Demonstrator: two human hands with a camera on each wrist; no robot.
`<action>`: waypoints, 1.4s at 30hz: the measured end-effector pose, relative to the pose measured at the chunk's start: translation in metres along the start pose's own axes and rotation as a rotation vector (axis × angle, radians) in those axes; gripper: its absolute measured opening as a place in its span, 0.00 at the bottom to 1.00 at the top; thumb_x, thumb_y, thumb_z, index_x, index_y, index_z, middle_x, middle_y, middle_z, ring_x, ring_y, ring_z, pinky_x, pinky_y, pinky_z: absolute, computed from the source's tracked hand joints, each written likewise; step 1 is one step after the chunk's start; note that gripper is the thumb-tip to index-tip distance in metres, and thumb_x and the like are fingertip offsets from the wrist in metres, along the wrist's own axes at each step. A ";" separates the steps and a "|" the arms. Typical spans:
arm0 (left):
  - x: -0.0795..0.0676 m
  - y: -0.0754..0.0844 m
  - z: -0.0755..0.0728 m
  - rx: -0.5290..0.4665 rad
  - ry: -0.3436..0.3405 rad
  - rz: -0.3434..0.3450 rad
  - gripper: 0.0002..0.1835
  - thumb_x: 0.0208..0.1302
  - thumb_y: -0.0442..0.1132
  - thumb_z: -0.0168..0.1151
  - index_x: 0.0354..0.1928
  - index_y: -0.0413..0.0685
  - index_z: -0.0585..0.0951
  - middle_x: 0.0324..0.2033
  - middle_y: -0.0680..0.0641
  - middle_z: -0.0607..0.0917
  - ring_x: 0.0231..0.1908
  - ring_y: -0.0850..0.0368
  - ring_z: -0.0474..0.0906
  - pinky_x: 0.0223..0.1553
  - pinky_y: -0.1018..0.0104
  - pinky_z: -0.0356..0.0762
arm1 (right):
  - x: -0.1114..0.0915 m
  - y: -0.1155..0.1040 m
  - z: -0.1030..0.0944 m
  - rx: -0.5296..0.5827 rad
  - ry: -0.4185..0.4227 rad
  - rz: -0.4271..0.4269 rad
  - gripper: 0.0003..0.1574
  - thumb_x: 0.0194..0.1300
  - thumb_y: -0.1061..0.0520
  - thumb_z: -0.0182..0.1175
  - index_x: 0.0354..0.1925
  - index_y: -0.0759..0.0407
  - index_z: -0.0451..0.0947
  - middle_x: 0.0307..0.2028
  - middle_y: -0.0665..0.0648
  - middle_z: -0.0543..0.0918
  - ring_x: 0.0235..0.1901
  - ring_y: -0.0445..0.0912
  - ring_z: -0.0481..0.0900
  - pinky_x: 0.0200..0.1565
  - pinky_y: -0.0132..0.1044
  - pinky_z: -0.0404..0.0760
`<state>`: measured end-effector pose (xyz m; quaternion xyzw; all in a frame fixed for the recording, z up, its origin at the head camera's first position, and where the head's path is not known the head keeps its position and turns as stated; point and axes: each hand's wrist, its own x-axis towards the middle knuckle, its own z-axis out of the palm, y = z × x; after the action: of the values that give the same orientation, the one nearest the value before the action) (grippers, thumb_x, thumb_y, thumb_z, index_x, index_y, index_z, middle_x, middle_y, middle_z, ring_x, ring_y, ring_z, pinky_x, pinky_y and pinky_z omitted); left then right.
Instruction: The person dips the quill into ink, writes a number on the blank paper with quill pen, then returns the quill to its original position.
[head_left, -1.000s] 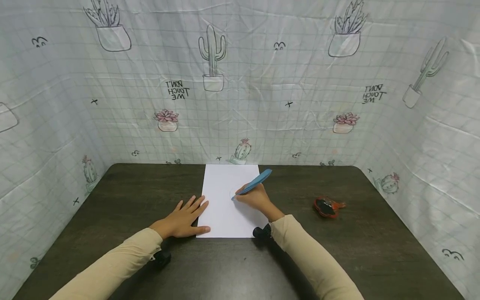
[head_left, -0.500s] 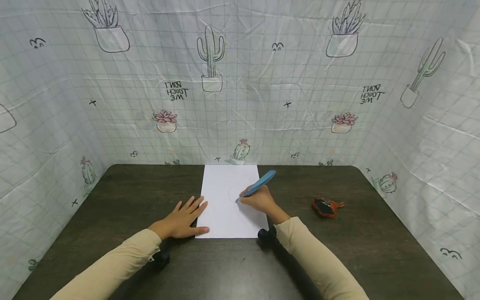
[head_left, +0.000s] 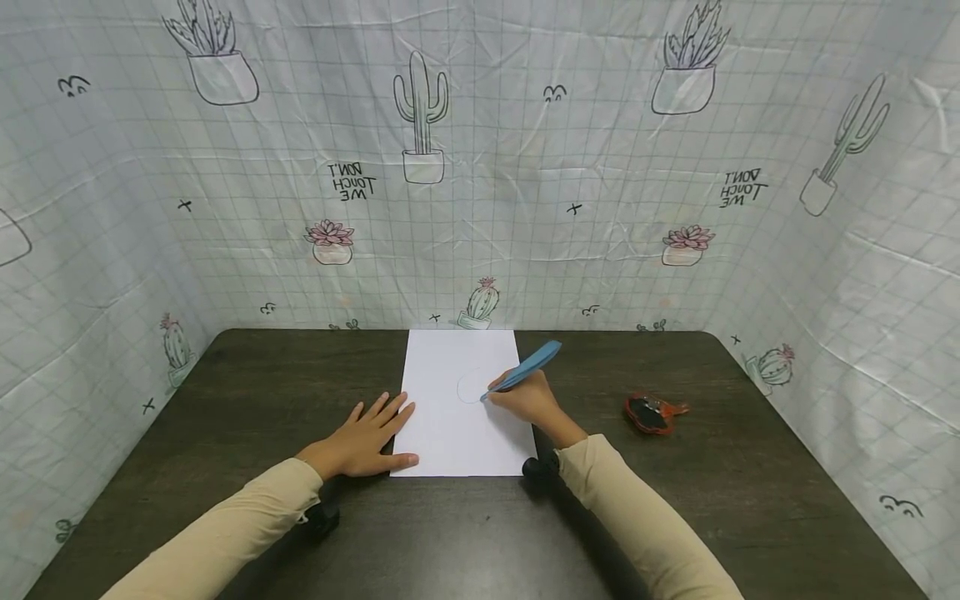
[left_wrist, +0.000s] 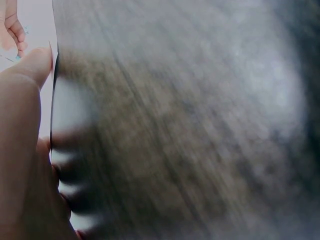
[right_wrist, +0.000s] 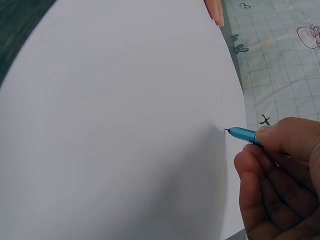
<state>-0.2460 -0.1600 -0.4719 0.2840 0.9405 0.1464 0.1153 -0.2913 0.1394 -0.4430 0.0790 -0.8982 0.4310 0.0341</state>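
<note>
A white sheet of paper (head_left: 442,442) lies on the dark table. My left hand (head_left: 360,440) rests flat on its left edge, fingers spread, thumb on the lower left corner. In my right hand (head_left: 528,398) I pinch a blue pen (head_left: 534,363) with a wide, feather-shaped upper end, tilted up to the right. Its dark tip meets the paper in the right wrist view, where the blue barrel (right_wrist: 243,135) shows between thumb and fingers. A thin curved line (head_left: 459,390), like an open circle, runs left from the tip. The left wrist view shows my left thumb (left_wrist: 37,65) at the paper's edge.
On the right of the dark wooden table (head_left: 480,533) lies an orange-rimmed, dark flat object (head_left: 651,414) with a short orange end. A white cloth (head_left: 510,233) printed with cacti and grid lines hangs behind the table and along both sides. Black devices (head_left: 322,518) sit at my wrists.
My right hand and the pen have moved a little to the right over the paper, and the curved line has grown longer. The left hand stays where it was.
</note>
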 end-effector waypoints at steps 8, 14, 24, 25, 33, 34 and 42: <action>-0.001 0.000 0.000 -0.003 -0.001 -0.001 0.48 0.63 0.72 0.46 0.77 0.57 0.45 0.76 0.51 0.40 0.74 0.46 0.33 0.68 0.36 0.32 | 0.002 0.002 0.001 0.036 0.070 0.051 0.05 0.50 0.61 0.70 0.30 0.58 0.88 0.28 0.53 0.87 0.30 0.43 0.83 0.34 0.34 0.79; -0.006 0.009 -0.009 -0.021 -0.010 0.015 0.47 0.65 0.67 0.50 0.76 0.50 0.49 0.76 0.44 0.44 0.74 0.39 0.36 0.67 0.32 0.33 | 0.004 0.006 0.004 0.071 0.113 0.060 0.05 0.51 0.61 0.70 0.31 0.59 0.88 0.29 0.54 0.88 0.29 0.43 0.82 0.32 0.33 0.78; -0.002 0.003 -0.003 -0.009 -0.001 0.006 0.48 0.63 0.72 0.45 0.77 0.55 0.46 0.76 0.48 0.41 0.74 0.43 0.34 0.67 0.35 0.31 | 0.012 0.008 0.014 0.096 0.181 0.083 0.07 0.49 0.61 0.72 0.31 0.59 0.88 0.28 0.54 0.88 0.31 0.45 0.84 0.33 0.34 0.79; -0.002 0.002 -0.003 -0.012 0.004 0.009 0.48 0.63 0.72 0.46 0.77 0.55 0.46 0.76 0.48 0.42 0.74 0.43 0.34 0.67 0.34 0.30 | 0.012 0.008 0.015 0.099 0.183 0.083 0.07 0.49 0.60 0.73 0.31 0.59 0.88 0.28 0.54 0.88 0.31 0.45 0.84 0.34 0.34 0.79; -0.003 0.005 -0.006 -0.012 0.001 0.020 0.48 0.64 0.71 0.46 0.76 0.51 0.48 0.76 0.44 0.43 0.74 0.39 0.35 0.67 0.33 0.31 | 0.016 0.006 0.023 0.094 0.188 0.078 0.07 0.50 0.59 0.73 0.32 0.57 0.88 0.29 0.53 0.88 0.34 0.47 0.85 0.35 0.35 0.80; -0.003 0.005 -0.006 -0.010 -0.003 0.013 0.48 0.64 0.71 0.46 0.77 0.52 0.48 0.76 0.45 0.43 0.74 0.40 0.35 0.67 0.33 0.32 | 0.016 0.005 0.024 0.105 0.189 0.081 0.07 0.50 0.59 0.73 0.32 0.58 0.88 0.29 0.54 0.88 0.34 0.47 0.85 0.35 0.35 0.80; 0.000 0.001 -0.002 0.013 -0.014 -0.018 0.48 0.62 0.72 0.46 0.77 0.59 0.44 0.76 0.52 0.39 0.74 0.46 0.32 0.68 0.36 0.31 | 0.016 -0.002 0.033 0.147 0.171 0.099 0.08 0.50 0.60 0.73 0.32 0.59 0.88 0.29 0.54 0.88 0.34 0.46 0.85 0.35 0.33 0.79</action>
<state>-0.2462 -0.1598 -0.4694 0.2774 0.9431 0.1373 0.1213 -0.3063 0.1108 -0.4601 0.0001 -0.8609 0.5019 0.0833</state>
